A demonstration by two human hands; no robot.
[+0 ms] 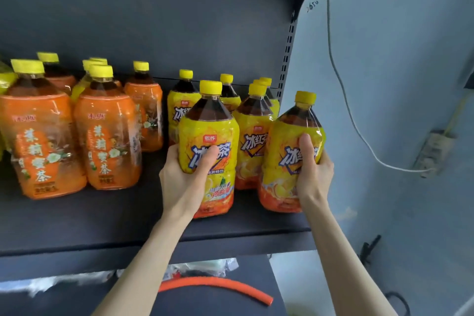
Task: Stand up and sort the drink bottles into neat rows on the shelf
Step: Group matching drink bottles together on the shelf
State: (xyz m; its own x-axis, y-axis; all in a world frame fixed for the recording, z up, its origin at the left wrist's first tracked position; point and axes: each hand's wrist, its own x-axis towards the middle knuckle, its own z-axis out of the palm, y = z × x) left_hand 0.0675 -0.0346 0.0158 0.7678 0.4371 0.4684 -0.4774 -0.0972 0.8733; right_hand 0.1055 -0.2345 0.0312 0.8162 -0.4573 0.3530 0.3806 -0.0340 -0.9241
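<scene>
Orange-labelled plastic tea bottles (pixel 107 131) stand at the left of the dark metal shelf (pixel 102 220). The left hand (pixel 184 177) grips an upright yellow-labelled, yellow-capped plastic tea bottle (pixel 209 131), thumb across its front. The right hand (pixel 314 172) likewise grips a second yellow-labelled bottle (pixel 289 141) at the shelf's right end.

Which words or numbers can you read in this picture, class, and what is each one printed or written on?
"冰红茶": printed large on the yellow-label bottles.
"茉莉蜜茶": printed downward on the orange-label bottles.
"2650": handwritten at a slant on the wall; the digits are rough, so the reading is uncertain.
Red brand tags and the small print low on the labels: too blurred to read.
</scene>
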